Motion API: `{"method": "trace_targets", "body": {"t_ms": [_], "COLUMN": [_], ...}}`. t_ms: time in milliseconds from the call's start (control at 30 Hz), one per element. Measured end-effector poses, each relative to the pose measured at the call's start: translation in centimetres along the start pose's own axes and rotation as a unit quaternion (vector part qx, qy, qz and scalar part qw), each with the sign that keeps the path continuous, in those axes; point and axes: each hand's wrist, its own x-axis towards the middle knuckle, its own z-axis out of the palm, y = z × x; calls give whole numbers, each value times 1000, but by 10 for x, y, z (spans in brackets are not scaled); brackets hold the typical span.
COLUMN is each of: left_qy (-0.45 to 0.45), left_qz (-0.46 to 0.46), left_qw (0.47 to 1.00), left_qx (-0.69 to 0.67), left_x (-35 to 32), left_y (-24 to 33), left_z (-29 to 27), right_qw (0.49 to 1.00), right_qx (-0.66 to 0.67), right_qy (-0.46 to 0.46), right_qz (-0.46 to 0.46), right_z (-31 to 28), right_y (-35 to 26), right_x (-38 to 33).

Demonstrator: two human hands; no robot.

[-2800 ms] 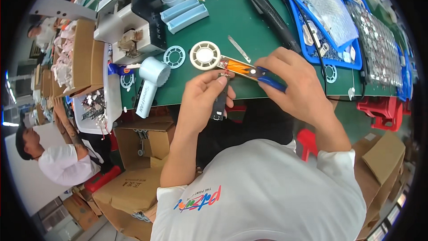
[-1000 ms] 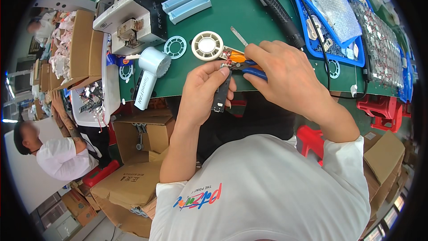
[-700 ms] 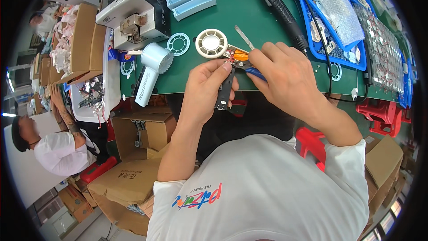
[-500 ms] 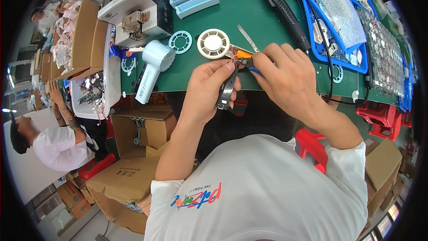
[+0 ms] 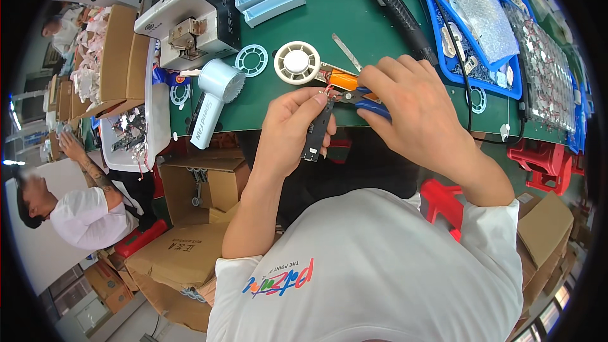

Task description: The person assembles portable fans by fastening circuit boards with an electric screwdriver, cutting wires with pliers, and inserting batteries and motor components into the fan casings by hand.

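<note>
My left hand [image 5: 286, 125] pinches a narrow black circuit board [image 5: 315, 134], whose lower end hangs over the table's near edge. Thin red wires [image 5: 329, 88] come off its upper end. In my right hand [image 5: 415, 104] is a pair of pliers with blue handles [image 5: 373, 106], their jaws right beside the wires at my left fingertips. Just beyond lies an opened handheld fan with a round white grille [image 5: 297, 63] and an orange battery cell [image 5: 343, 80] in its body. Whether the jaws touch a wire is too small to tell.
A light-blue handheld fan [image 5: 212, 98], a blue ring [image 5: 251, 61] and a boxy machine [image 5: 190, 31] stand to the left. A metal strip [image 5: 346, 51] and a black electric screwdriver [image 5: 402, 16] lie beyond my hands. Blue parts trays [image 5: 465, 79] are on the right; a co-worker sits left.
The pliers have turned, so their blue handles show more. My right hand has shifted slightly, and the board hangs a little lower. The co-worker's arm has moved.
</note>
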Motion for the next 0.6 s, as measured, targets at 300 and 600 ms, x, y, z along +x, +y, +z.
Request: {"method": "trace_targets", "body": {"t_ms": [300,600], "left_qy": [-6,-13], "left_qz": [2,5], "left_qw": [1000,1000], "left_qx": [-2,6], "left_x": [-1,-1], "left_y": [-2,-3], "left_z": [-3,-2], "right_qw": [1000,1000], "right_qx": [4,-4], "right_qy": [7,-8], "right_qz": [2,8], "right_z": [4,3], "right_y": [-4,-6], "right_x": [3,4]}}
